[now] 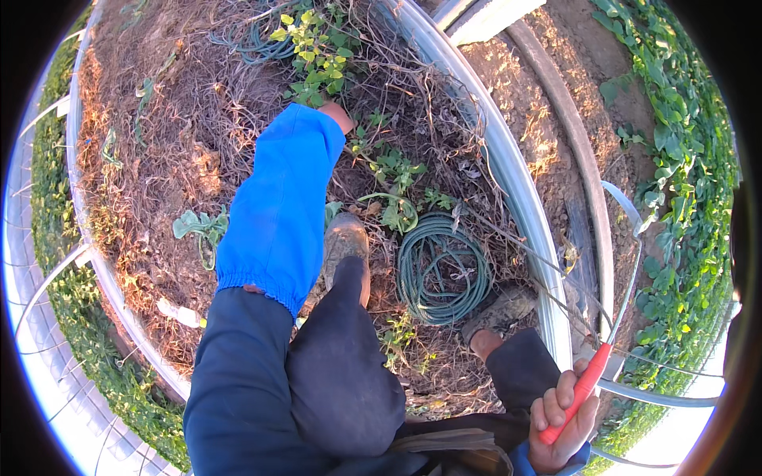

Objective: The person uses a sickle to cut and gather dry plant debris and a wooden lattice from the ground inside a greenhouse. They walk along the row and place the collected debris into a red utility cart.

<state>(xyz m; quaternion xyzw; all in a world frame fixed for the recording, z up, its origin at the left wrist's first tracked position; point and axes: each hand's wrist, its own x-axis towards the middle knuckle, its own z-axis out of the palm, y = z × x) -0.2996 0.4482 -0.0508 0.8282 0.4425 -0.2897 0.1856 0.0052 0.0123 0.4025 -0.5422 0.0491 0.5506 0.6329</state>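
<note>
My right hand (pixel 562 416) is wrapped round the red handle of a sickle (pixel 582 390) at the lower right. The sickle's thin curved blade points up and away from me. My left arm, in a blue sleeve cover (pixel 278 198), stretches forward to the base of a leafy green weed (pixel 316 55). Only the back part of my left hand (pixel 339 117) shows there; its fingers are hidden among the stems and dry vines. Smaller green weeds (pixel 397 168) grow just to the right of that hand.
Green cord lies coiled (pixel 405 270) between my shoes, with another coil (pixel 252 46) at the far side. Dry vines (pixel 182 135) cover the ground. A pale curved pipe (pixel 508 151) and a darker pipe (pixel 571 119) run along the right. Leafy crops (pixel 683 174) stand beyond.
</note>
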